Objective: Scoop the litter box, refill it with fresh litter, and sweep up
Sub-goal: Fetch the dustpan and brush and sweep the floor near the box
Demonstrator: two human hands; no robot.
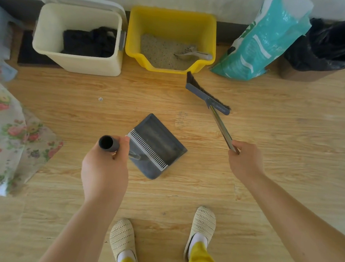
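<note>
Head view, looking down: the right hand (245, 161) is curled tight round the thin metal shaft of the broom (208, 93), and the left hand (104, 167) grips the dark tubular handle of the dustpan (156, 146), whose open end points up toward the camera.

From the right grip the shaft runs forward and to the left, ending at the broom's grey head with its dark bristles, just in front of the litter box (173, 17). The head's long axis lies diagonally, one end near the box's low front lip. The dustpan rests on the wood floor (271, 122) between the two hands, a grey plastic tray with a white comb strip across it, its mouth facing forward and right. A faint patch of scattered litter grains (181, 119) lies between broom head and pan mouth, nearer the pan; a pull of the broom back and left looks like what would carry them in.

Smooth yellow plastic, the litter box holds granular beige litter with a grey slotted scoop (194, 54) lying in it. Left of it stands a cream bin (76, 61) with its lid up and a black liner inside; to the right leans a crinkled teal litter bag (263, 40), then a black-bagged container (331, 46).
</note>
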